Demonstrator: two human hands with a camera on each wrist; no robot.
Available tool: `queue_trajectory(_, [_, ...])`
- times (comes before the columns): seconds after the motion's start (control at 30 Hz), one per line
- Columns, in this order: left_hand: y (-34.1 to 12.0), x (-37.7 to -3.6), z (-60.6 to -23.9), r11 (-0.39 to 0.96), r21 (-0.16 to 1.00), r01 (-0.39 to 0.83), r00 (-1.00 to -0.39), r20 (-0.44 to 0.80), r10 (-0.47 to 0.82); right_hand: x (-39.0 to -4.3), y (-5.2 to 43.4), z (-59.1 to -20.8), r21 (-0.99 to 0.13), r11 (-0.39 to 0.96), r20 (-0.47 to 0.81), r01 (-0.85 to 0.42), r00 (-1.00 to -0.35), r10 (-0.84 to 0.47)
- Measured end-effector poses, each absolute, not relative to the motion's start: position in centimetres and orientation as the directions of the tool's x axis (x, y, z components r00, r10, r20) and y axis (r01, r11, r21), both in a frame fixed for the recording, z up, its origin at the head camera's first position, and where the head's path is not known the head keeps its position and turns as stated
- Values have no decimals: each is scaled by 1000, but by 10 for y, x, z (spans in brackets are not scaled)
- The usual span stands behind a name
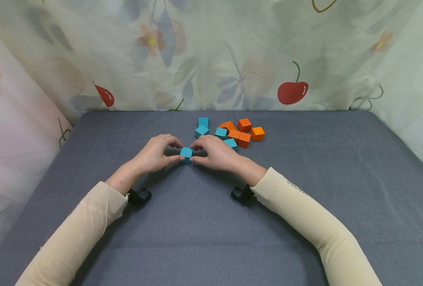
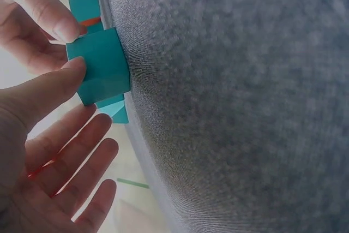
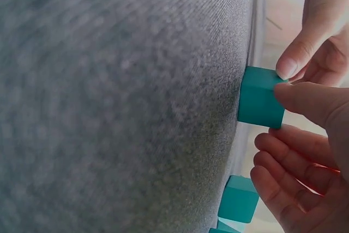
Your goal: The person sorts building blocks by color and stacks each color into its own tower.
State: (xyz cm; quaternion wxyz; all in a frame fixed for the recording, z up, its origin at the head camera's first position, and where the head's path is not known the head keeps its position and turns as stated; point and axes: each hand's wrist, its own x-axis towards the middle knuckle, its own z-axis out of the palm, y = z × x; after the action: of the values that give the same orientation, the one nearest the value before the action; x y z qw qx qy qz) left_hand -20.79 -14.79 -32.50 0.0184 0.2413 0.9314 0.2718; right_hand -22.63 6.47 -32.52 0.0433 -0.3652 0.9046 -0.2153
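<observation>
One blue cube (image 1: 186,153) sits on the grey cloth, with a hand at either side of it. My left hand (image 1: 156,154) pinches it from the left by thumb and index finger; in the left wrist view the thumb lies on the near face of the cube (image 2: 103,69) and the other fingers spread loosely. From the right, my right hand (image 1: 215,153) pinches the same cube (image 3: 260,105), its thumb at a near edge and its index finger at the far side. The fingertips of both hands almost meet there.
Beyond the right hand lies a loose group of several orange blocks (image 1: 244,125) and blue blocks (image 1: 221,133). Two more blue blocks (image 1: 202,131) lie just behind the hands. A patterned curtain (image 1: 211,59) hangs along the far edge of the grey cloth (image 1: 197,222).
</observation>
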Motion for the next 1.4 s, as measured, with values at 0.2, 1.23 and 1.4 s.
queue_trajectory(0.2, [-150,-203,-325,741,514,432,-886,88,455,-223,62,-324,-446,617,88,-648,-718,-690])
queue_trajectory(1.23, [-179,-174,-314,762,519,388,-906,61,420,-206,38,-319,-494,514,98,-701,-633,-768])
queue_trajectory(1.4, [-182,-170,-313,763,524,379,-907,47,418,-204,35,-319,-500,509,86,-701,-625,-776])
